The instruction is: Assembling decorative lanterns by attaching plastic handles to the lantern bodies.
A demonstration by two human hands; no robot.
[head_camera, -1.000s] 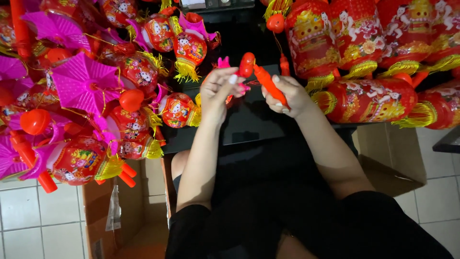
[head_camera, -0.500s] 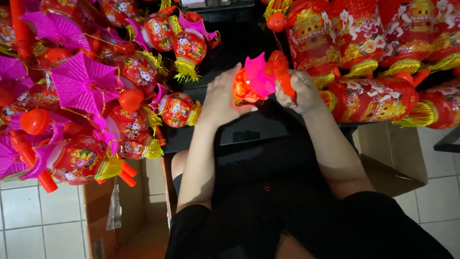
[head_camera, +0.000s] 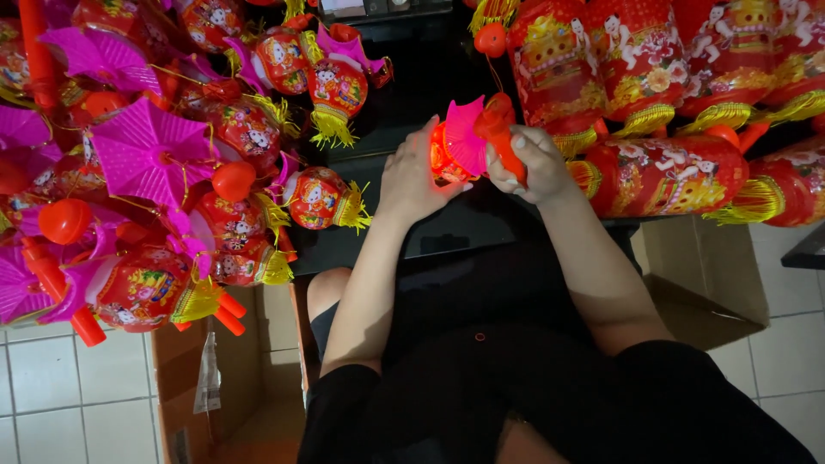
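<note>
Right hand (head_camera: 534, 163) gripping orange handle (head_camera: 503, 142); left hand (head_camera: 414, 176) cupping glowing lantern (head_camera: 455, 148), lantern pile (head_camera: 163, 163) at nine o'clock.

Small lantern (head_camera: 449, 153): glowing red-orange body, magenta canopy, red handle (head_camera: 501, 137). Left pile: magenta umbrella tops (head_camera: 153, 153); red round lanterns (head_camera: 314, 196) printed with cartoon figures, yellow tassel fringes. Right pile: red cylindrical lanterns (head_camera: 662, 176) patterned with flowers and figures, gold fringes. Tabletop (head_camera: 412, 77) black. Floor tiles (head_camera: 51, 387) white. Cardboard box (head_camera: 696, 266) brown.
</note>
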